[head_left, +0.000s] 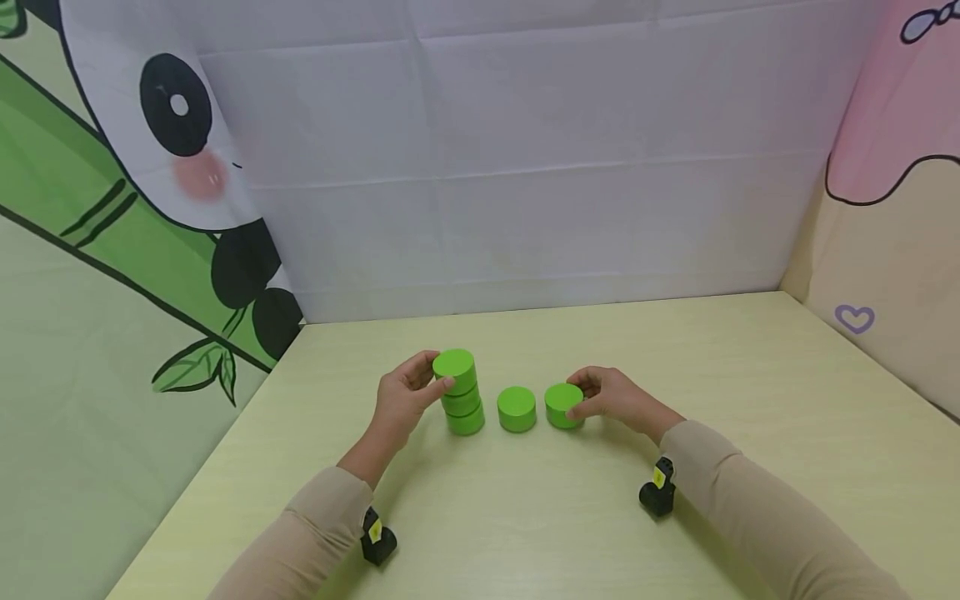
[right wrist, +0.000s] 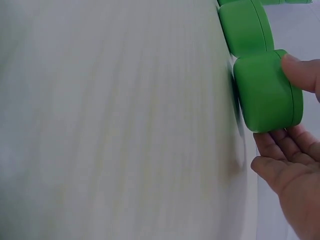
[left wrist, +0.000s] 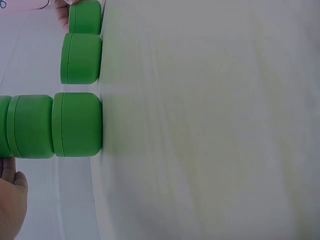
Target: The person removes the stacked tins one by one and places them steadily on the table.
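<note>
Three green round boxes stand in a stack, and my left hand [head_left: 400,402] grips the top box [head_left: 454,368] between thumb and fingers. Below it are the middle box [left wrist: 33,126] and the bottom box [left wrist: 80,125], each with a thin seam near its upper edge. To the right of the stack, a single green box [head_left: 517,409] sits upright on the table. My right hand [head_left: 621,402] pinches another green box [right wrist: 265,92] beside it, with the thumb at its lid edge and the fingers around the far side. This box leans slightly in the right wrist view.
The pale wooden table [head_left: 487,517] ends at a white cloth backdrop [head_left: 540,167]. Printed cloth panels [head_left: 82,333] stand along both sides. Small black cameras [head_left: 658,492] hang beneath the beige sleeves [head_left: 757,500].
</note>
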The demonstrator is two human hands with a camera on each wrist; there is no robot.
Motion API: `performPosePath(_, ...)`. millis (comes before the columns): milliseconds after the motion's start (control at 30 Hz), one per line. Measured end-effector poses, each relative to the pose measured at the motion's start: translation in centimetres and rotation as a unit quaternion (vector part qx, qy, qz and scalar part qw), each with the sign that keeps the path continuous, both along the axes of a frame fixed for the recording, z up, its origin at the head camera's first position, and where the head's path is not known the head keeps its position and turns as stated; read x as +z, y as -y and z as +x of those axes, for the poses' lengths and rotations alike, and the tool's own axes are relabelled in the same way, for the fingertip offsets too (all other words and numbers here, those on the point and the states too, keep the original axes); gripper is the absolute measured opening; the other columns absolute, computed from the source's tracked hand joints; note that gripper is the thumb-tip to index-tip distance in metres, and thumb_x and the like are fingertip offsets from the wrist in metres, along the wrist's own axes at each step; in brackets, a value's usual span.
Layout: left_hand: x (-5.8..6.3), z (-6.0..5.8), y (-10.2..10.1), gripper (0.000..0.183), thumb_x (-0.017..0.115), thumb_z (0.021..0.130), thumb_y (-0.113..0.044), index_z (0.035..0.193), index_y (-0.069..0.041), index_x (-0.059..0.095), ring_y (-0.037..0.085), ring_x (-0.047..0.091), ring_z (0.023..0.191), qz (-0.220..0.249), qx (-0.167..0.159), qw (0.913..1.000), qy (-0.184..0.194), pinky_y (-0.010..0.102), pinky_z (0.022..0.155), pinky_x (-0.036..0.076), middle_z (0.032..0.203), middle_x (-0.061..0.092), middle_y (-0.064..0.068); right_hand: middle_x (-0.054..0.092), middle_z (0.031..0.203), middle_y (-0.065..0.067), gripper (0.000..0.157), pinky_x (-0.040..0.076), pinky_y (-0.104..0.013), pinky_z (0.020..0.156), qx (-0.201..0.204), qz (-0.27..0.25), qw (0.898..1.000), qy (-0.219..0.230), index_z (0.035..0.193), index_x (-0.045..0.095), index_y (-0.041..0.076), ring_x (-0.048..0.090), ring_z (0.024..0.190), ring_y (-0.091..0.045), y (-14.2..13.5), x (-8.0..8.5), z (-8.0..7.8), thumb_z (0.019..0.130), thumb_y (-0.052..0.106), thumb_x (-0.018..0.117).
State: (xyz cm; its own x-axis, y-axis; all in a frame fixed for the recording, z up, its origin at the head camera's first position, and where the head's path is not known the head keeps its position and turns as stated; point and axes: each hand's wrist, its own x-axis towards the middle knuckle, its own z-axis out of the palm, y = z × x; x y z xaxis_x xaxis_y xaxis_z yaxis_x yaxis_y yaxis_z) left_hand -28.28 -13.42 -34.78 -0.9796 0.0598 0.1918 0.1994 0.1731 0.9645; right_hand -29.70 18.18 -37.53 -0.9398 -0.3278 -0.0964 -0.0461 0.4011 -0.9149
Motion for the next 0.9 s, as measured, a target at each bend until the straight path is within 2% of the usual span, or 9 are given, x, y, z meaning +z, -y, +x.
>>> performPosePath(333,-0.16,-0.08,0.07,0.041,0.07,0.081,-0.008,0.119,-0.002,0.058,0.022,0.05,0.122,-0.004,0.001,1.0,-0.009,0.034,0.104,0.039,0.126,0.058,0.014,0.058,0.104,-0.011,0.05,0.046,-0.025,0.08,0.015,-0.002,1.0,-0.01,0.113,0.053,-0.004,0.053,0.094,-0.02,-0.05,0.18,0.28,0.071,0.008,0.077)
performPosePath(900,-0.08,0.12,0.05,0.04,0.071,0.081,-0.01,0.119,-0.003,0.058,0.023,0.051,0.121,-0.01,0.003,0.9999,-0.012,0.036,0.104,0.039,0.125,0.058,0.015,0.058,0.104,-0.012,0.049,0.047,-0.026,0.08,0.016,-0.002,1.0,-0.011,0.111,0.053,-0.005,0.053,0.093,-0.021,0.14,0.26,0.29,0.07,0.006,0.078)
